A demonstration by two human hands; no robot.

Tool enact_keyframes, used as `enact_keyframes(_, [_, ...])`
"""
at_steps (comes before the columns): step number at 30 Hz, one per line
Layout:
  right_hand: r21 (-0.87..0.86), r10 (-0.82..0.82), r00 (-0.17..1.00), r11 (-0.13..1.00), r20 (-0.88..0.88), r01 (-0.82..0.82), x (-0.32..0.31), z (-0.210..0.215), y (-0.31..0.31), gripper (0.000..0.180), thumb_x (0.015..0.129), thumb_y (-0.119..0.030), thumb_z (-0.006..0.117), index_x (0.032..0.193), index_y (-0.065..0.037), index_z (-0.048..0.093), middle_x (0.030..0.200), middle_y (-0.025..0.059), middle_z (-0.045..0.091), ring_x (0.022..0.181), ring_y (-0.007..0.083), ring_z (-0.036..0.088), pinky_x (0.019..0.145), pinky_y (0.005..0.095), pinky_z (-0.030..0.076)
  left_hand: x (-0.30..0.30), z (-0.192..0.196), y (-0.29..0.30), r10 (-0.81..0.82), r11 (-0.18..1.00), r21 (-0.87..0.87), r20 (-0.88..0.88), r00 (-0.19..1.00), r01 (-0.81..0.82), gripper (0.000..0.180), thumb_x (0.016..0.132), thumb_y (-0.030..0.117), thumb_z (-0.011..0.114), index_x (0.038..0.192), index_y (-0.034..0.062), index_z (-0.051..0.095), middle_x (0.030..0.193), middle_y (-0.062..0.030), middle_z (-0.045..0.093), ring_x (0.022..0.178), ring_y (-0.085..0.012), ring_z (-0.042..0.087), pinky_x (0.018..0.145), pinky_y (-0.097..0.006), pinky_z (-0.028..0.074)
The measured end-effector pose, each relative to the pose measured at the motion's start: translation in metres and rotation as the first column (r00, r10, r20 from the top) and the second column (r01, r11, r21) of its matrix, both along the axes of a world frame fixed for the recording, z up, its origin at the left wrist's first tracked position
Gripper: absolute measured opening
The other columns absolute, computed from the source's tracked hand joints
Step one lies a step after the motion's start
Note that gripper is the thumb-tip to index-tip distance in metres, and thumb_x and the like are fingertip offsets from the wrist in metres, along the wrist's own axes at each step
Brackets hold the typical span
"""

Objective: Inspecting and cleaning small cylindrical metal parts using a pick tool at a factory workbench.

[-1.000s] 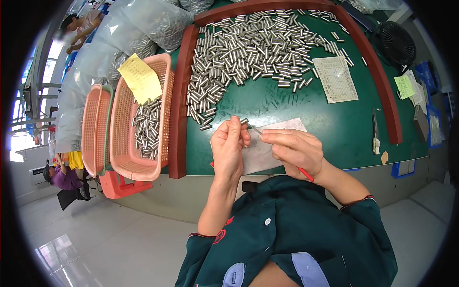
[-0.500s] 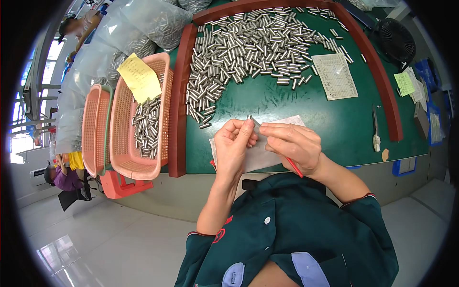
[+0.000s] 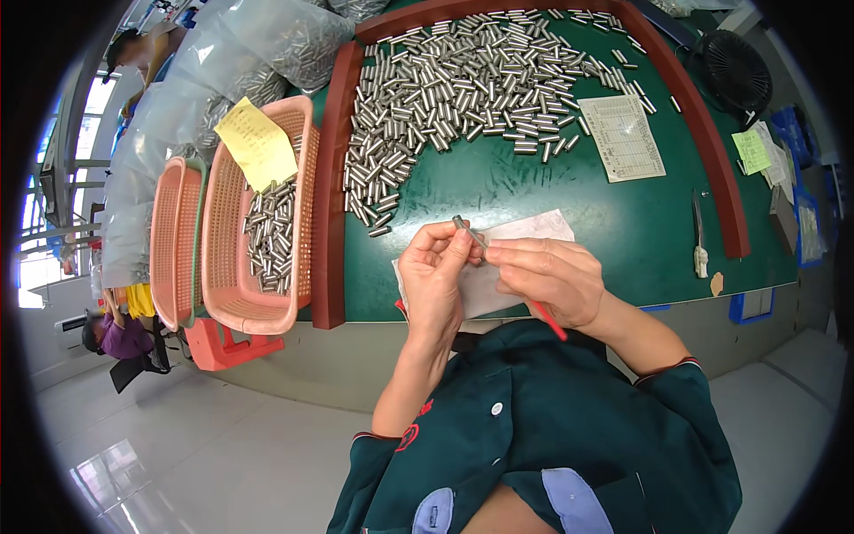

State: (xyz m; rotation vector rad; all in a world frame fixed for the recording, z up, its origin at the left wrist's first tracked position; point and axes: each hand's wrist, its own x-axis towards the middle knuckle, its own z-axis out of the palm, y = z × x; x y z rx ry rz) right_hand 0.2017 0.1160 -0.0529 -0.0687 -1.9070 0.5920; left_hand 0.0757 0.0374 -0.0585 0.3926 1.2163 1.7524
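Observation:
Between the thumb and fingers of my left hand (image 3: 433, 274) is a small metal cylinder (image 3: 458, 221), its end sticking up past the fingertips. My right hand (image 3: 560, 283) is closed round a slim tool with a red handle (image 3: 549, 321) that comes out below the palm. The tool's thin grey metal end (image 3: 477, 238) reaches to the cylinder; whether it goes inside, I cannot tell. Both hands are over a white cloth or paper sheet (image 3: 543, 228) at the near edge of the green table (image 3: 623, 236). Beyond them lies a broad heap of similar metal cylinders (image 3: 463, 84).
Dark red rails (image 3: 329, 205) border the table. On the left, a pink basket (image 3: 233, 307) holds cylinders and a yellow note (image 3: 256, 142). A printed sheet (image 3: 623, 142), a thin metal tool (image 3: 699, 236) and a black fan (image 3: 737, 76) are on the right. Another person (image 3: 124, 336) sits far left.
The cylinder in my left hand has tilted and shifted slightly left. My right hand has moved a little right and down, and more of the tool's metal end shows.

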Motion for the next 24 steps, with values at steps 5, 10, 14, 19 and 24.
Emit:
enact_keyframes(5, [0.015,-0.026,0.997,1.000,0.066,0.025,0.006,0.005,-0.001,0.025,0.069,0.002,0.064,0.092,0.001,0.056,0.092,0.0159,0.063,0.079,0.0274,0.065,0.063,0.0310,0.054,-0.001,0.005,0.006,0.024,1.000,0.001,-0.009,1.000,-0.024,0.009,0.084,0.004,0.058,0.090,-0.0015,0.056,0.080,-0.0109,0.062,0.066,-0.0110,0.056,0.063,-0.023,0.045])
enact_keyframes(10, [-0.002,0.000,0.993,1.000,0.116,0.001,0.006,0.005,-0.002,0.023,0.072,0.006,0.061,0.093,-0.001,0.054,0.096,0.0164,0.062,0.079,0.0282,0.065,0.063,0.0316,0.055,-0.010,0.010,0.011,-0.014,1.000,0.013,-0.006,1.000,0.014,0.010,0.084,0.006,0.058,0.091,-0.0012,0.056,0.081,-0.0119,0.062,0.065,-0.0119,0.056,0.063,-0.023,0.046])
enact_keyframes(14, [-0.014,0.050,0.998,0.999,0.024,-0.050,0.009,0.004,0.001,0.017,0.079,0.000,0.058,0.095,-0.001,0.052,0.095,0.0164,0.062,0.077,0.0284,0.065,0.061,0.0320,0.055,-0.019,0.000,0.009,0.052,0.998,0.029,0.044,0.998,-0.054,0.012,0.084,0.008,0.060,0.091,-0.0010,0.057,0.079,-0.0108,0.063,0.065,-0.0116,0.056,0.062,-0.023,0.045])
enact_keyframes(19, [-0.117,-0.037,0.999,0.992,0.018,0.039,0.007,0.008,0.004,0.012,0.085,-0.002,0.054,0.095,-0.001,0.049,0.086,0.0176,0.063,0.075,0.0292,0.065,0.061,0.0315,0.054,-0.016,0.004,0.006,-0.055,0.996,-0.065,-0.010,0.998,0.055,0.015,0.084,0.008,0.058,0.093,-0.0031,0.057,0.077,-0.0089,0.061,0.064,-0.0113,0.056,0.061,-0.022,0.045])
enact_keyframes(24, [-0.179,-0.060,0.995,0.983,-0.075,0.046,0.001,0.000,0.004,0.017,0.077,0.000,0.062,0.091,-0.001,0.052,0.086,0.0156,0.064,0.072,0.0262,0.065,0.059,0.0303,0.053,-0.013,0.003,0.006,-0.079,0.993,-0.091,-0.074,0.994,0.072,0.014,0.084,0.008,0.059,0.093,-0.0032,0.058,0.077,-0.0087,0.062,0.065,-0.0106,0.056,0.060,-0.022,0.044])
